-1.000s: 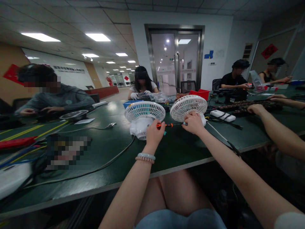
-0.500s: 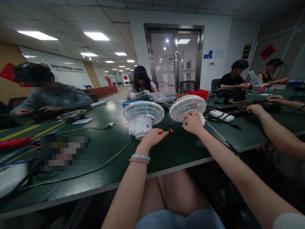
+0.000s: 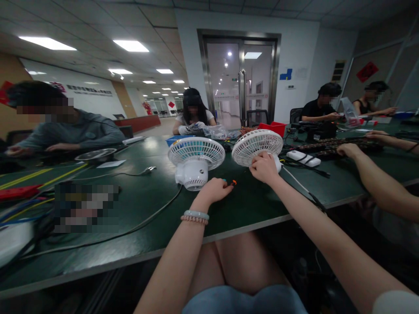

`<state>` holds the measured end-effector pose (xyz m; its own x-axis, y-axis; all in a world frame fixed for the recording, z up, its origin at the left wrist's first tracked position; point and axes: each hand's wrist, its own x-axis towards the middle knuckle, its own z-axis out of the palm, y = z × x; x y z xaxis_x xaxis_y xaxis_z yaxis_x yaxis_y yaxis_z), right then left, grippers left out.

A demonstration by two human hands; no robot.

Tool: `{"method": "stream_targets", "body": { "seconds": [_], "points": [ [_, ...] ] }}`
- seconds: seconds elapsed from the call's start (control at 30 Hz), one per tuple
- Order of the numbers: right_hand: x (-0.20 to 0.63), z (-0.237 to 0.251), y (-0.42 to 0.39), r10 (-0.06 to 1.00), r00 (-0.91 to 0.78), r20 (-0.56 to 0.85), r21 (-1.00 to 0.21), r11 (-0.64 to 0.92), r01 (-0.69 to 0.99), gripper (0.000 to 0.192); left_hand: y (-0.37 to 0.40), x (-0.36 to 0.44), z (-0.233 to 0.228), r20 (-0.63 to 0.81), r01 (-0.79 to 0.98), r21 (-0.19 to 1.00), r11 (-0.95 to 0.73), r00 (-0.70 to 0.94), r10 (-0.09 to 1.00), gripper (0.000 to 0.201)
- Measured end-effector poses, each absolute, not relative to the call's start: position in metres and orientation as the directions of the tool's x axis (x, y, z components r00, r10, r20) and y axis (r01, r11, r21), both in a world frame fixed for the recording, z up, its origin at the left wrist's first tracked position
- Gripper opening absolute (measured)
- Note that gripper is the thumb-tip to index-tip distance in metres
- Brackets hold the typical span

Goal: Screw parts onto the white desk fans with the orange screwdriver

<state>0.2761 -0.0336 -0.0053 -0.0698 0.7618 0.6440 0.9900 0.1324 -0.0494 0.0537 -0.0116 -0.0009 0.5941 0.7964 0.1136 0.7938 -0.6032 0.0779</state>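
Observation:
My left hand (image 3: pixel 214 191) is closed around a screwdriver (image 3: pixel 233 182); only its orange and black end shows past my fingers. A white fan (image 3: pixel 196 153) stands face-down-tilted just beyond that hand, its motor housing toward me. To its right, a second white fan (image 3: pixel 257 146) leans with its grille up. My right hand (image 3: pixel 264 168) is closed at that fan's rear housing, with curled fingers against it. The hand hides most of the housing, and what the fingertips pinch there is hidden.
A grey cord (image 3: pixel 147 224) runs along the green table (image 3: pixel 183 218). Its plug (image 3: pixel 150 169) lies left of the fans. A white power block (image 3: pixel 303 158) with black cable sits right. Behind are a red bin (image 3: pixel 274 127) and a blue tray (image 3: pixel 173 140). A neighbour's arm (image 3: pixel 373 179) reaches in at right.
My left hand has turned and moved slightly down, and the screwdriver's thin shaft no longer shows. The dark tip at my right fingertips is now out of sight; that hand stays at the fan.

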Motion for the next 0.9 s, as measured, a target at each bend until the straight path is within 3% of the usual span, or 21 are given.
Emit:
{"method": "stream_targets", "body": {
  "seconds": [0.53,0.67,0.77,0.9],
  "points": [
    [0.285,-0.003,-0.030,0.738,-0.133,0.661,-0.039,0.211,0.977,0.027,0.002,0.057,-0.015,0.202,0.893,0.098,-0.439,0.414,0.888,0.025],
    [0.302,-0.001,-0.031,0.664,-0.128,0.736,-0.079,0.272,0.959,0.035,0.001,0.055,-0.014,0.214,0.899,0.131,-0.419,0.387,0.897,0.024],
    [0.316,0.001,-0.036,0.599,0.027,0.800,-0.147,0.153,0.977,0.038,-0.002,0.055,-0.011,0.225,0.884,0.143,-0.445,0.409,0.884,0.024],
    [0.328,0.005,-0.043,0.638,0.319,0.701,-0.307,-0.134,0.942,0.038,-0.009,0.059,-0.005,0.307,0.865,0.133,-0.484,0.429,0.850,0.024]
  ]
}}
